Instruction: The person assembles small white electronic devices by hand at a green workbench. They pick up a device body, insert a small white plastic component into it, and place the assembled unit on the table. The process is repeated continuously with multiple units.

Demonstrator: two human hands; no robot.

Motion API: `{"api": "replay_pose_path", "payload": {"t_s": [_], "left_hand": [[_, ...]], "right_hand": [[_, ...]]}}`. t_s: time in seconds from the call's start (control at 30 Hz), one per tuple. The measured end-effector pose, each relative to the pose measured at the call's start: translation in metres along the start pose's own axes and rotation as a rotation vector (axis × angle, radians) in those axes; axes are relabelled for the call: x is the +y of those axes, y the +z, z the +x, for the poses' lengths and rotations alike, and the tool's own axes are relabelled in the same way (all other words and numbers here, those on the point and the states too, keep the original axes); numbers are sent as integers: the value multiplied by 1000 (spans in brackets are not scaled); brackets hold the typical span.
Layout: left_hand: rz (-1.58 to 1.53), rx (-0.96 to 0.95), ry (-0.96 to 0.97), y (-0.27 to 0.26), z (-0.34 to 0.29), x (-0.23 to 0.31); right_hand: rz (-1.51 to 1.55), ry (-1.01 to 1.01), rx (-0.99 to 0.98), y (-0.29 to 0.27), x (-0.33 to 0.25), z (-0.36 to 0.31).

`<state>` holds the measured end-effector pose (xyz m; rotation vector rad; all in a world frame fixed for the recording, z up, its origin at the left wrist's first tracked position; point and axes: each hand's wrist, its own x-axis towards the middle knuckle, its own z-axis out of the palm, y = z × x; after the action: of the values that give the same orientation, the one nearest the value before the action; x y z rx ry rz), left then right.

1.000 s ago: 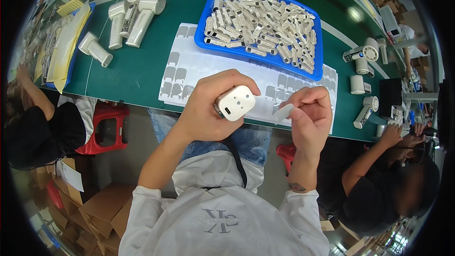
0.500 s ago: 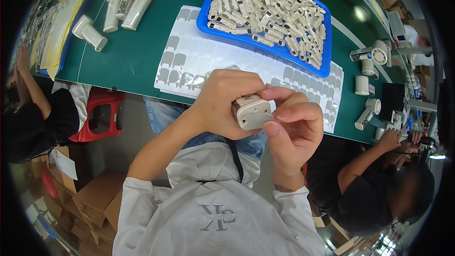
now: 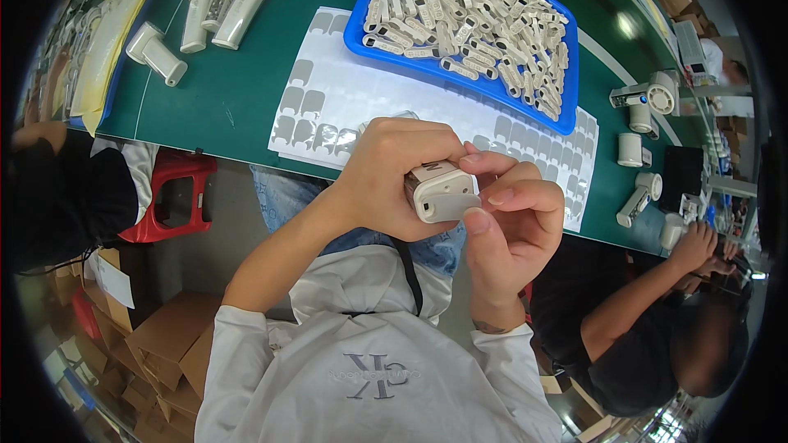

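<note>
green table [image 3: 222,107] stretching left to right | red stool [image 3: 193,168] standing left | grey floor [image 3: 234,213] showing beside it | boxes [image 3: 167,330] sitting near left

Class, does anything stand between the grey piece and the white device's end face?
Nothing visible does: the right hand holds the grey piece over the end face of the white device in the left hand.

A person [image 3: 377,414] wears a silvery-white shirt [image 3: 304,377] with a dark lettered emblem [image 3: 371,377], loose sleeves [image 3: 236,344] ending on the forearms [image 3: 283,258], patterned blue denim [image 3: 279,197] and a black strap [image 3: 411,275]; the hands [image 3: 386,172] are bare, a dark tattoo [image 3: 490,327] marking the right forearm [image 3: 498,312].
</note>
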<state>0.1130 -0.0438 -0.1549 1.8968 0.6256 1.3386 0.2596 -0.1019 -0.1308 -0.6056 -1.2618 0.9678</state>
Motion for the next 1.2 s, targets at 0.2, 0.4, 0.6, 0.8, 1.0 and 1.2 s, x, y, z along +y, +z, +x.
{"api": "replay_pose_path", "payload": {"t_s": [0.2,0.4,0.6,0.8,1.0,1.2], "left_hand": [[-52,54,30,0,1,2],[17,0,2,0,-2,-2],[-27,38,20,1,-2,-3],[-51,50,25,-1,0,1],[8,2,-1,0,-2,-4],[-47,52,31,-1,0,0]], "right_hand": [[-23,-5,5,2,-1,1],[-52,-16,-9,1,-1,2],[-45,-15,-2,3,-2,3],[-60,-22,7,4,-1,3],[-70,-28,10,6,-2,4],[-110,-64,-3,4,2,2]]}}
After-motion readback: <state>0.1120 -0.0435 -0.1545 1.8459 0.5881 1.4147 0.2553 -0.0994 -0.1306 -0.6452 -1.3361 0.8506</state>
